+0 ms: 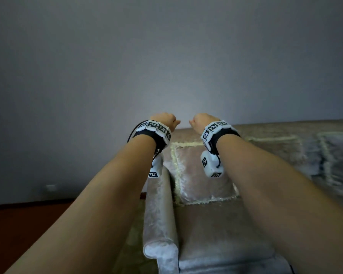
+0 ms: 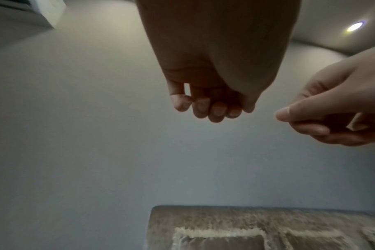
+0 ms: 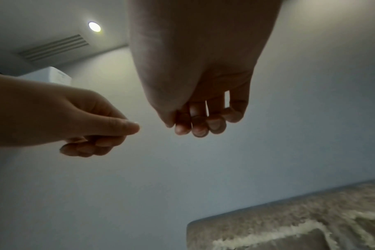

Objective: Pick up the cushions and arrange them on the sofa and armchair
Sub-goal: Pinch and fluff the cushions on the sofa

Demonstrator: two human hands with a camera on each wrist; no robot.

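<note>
A beige sofa [image 1: 216,234] fills the lower right of the head view. A velvety cushion [image 1: 202,184] with a pale fringe leans upright against the backrest at the sofa's left end. A second cushion [image 1: 275,149] and a third cushion [image 1: 337,155] stand further right. My left hand [image 1: 166,120] and right hand [image 1: 202,120] are raised side by side above the backrest, clear of the cushions. Both wrist views show my left hand [image 2: 208,108] and right hand [image 3: 199,125] with fingers curled inward, thumbs against them, holding nothing.
The sofa's rolled armrest [image 1: 158,224] runs below my left forearm. A plain grey wall [image 1: 166,56] stands close behind the backrest [image 2: 246,218]. Dark brown floor [image 1: 18,224] lies to the left, with a wall socket [image 1: 51,187] low on the wall.
</note>
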